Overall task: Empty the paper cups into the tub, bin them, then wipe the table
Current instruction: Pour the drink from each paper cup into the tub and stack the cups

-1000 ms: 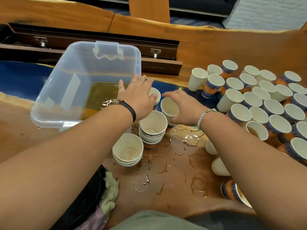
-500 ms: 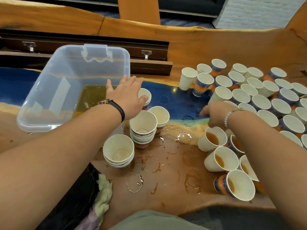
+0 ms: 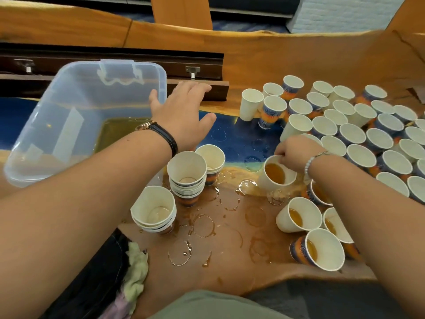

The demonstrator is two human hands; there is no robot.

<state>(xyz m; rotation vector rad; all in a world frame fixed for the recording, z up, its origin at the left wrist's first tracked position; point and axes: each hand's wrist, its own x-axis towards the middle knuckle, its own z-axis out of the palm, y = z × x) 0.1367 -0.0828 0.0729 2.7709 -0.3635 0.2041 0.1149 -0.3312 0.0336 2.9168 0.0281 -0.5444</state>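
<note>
The wooden worktop (image 3: 230, 268), with a blue band running across its middle, carries everything here. On its left side stands the clear plastic tub (image 3: 76, 116), with amber liquid pooled in its bottom. To the right a large crowd of paper cups (image 3: 351, 134) stands packed rim to rim, most of them upright. Closer in, beside the right forearm, a few more cups (image 3: 299, 215) hold amber liquid. Just right of the tub stand three stacks of emptied cups: a tall stack (image 3: 187, 173) in the middle, a shorter one (image 3: 154, 208) nearer the person, and a third (image 3: 211, 157) just behind the tall one. A pale green cloth (image 3: 135, 256) lies crumpled at the near left edge of the worktop. The left hand (image 3: 181, 111) is open with its fingers spread, palm down, above the tub's right rim and the strip of worktop beside it, and it holds nothing. The right hand (image 3: 292, 150) pinches the far rim of a white cup (image 3: 276, 173) half full of amber liquid, which tilts towards the person; whether its base is off the worktop is hard to tell. Wet rings (image 3: 202, 226) and small puddles mark the wood between the stacks and the full cups.
</note>
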